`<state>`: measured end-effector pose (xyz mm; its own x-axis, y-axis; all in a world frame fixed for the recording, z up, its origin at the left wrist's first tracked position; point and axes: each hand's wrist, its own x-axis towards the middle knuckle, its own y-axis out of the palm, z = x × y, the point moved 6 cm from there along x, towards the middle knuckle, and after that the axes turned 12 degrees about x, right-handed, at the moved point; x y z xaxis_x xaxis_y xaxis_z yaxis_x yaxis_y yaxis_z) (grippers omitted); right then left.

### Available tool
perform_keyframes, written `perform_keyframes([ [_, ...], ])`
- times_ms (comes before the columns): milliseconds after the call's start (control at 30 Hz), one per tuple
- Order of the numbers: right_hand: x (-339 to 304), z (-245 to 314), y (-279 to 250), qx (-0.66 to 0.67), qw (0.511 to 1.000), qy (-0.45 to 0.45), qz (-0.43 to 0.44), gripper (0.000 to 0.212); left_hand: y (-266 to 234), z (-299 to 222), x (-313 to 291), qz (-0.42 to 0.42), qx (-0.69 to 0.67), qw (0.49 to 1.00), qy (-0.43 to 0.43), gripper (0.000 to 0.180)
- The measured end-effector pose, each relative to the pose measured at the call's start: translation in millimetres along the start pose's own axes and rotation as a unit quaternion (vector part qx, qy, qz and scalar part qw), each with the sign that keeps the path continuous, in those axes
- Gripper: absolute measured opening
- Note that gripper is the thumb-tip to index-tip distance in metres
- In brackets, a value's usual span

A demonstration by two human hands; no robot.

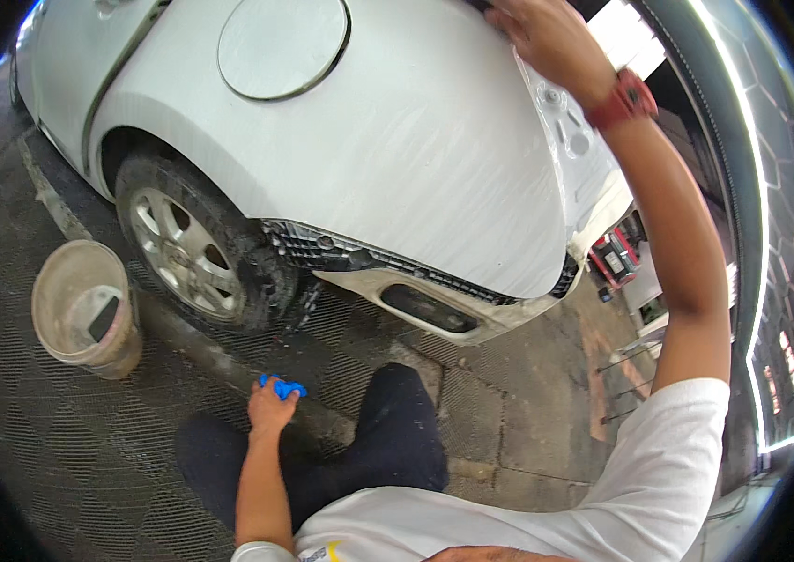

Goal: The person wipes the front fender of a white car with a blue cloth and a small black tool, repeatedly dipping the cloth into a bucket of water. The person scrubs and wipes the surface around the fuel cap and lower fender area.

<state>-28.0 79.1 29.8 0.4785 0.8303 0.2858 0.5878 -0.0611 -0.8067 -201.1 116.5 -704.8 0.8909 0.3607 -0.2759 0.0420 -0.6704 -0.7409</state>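
Observation:
My left hand (pixel 270 408) is closed around a crumpled blue cloth (pixel 288 389), low over my knees. Up at the top edge of the picture, my right hand (pixel 551 42), with a red wristband above it, is raised to the upper rear corner of a car's side panel (pixel 406 122). Its fingers are bent and partly cut off, and a dark piece shows at their tips; I cannot make out what it is. The panel is whitish grey, with wet-looking streaks, and a round fuel flap (pixel 282 45) sits in it.
A dirty pale bucket (pixel 125 347) with a dark block inside stands at the left, beside the rear wheel (pixel 181 248). The bumper is off, baring a black bracket strip (pixel 350 255). A red-and-black machine (pixel 614 258) stands behind the car. The textured floor (pixel 69 450) looks wet.

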Motion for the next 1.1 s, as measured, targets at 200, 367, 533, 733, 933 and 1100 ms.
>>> perform_keyframes([
  [200,19,-39,-17,-0.031,0.999,-0.001,-0.022,0.052,0,-24,-1,0.057,-0.045,0.997,-0.001,0.071],
  [367,-13,11,-10,-0.006,0.999,-0.038,-0.004,0.052,5,-12,3,0.064,-0.012,0.998,-0.027,0.071],
  [533,-8,-21,-10,-0.039,0.998,0.017,-0.041,0.053,-3,-24,4,0.085,-0.032,0.996,-0.013,0.075],
  [733,-13,-27,-1,-0.033,0.997,-0.068,0.007,0.051,10,-10,8,0.092,-0.014,0.995,-0.029,0.077],
  [933,-15,-71,-9,-0.065,0.996,-0.009,-0.060,0.050,6,-18,8,0.120,-0.021,0.992,-0.040,0.079],
  [1100,-37,-76,-4,-0.074,0.987,-0.096,-0.101,0.053,15,-10,13,0.086,-0.016,0.995,-0.037,0.078],
])
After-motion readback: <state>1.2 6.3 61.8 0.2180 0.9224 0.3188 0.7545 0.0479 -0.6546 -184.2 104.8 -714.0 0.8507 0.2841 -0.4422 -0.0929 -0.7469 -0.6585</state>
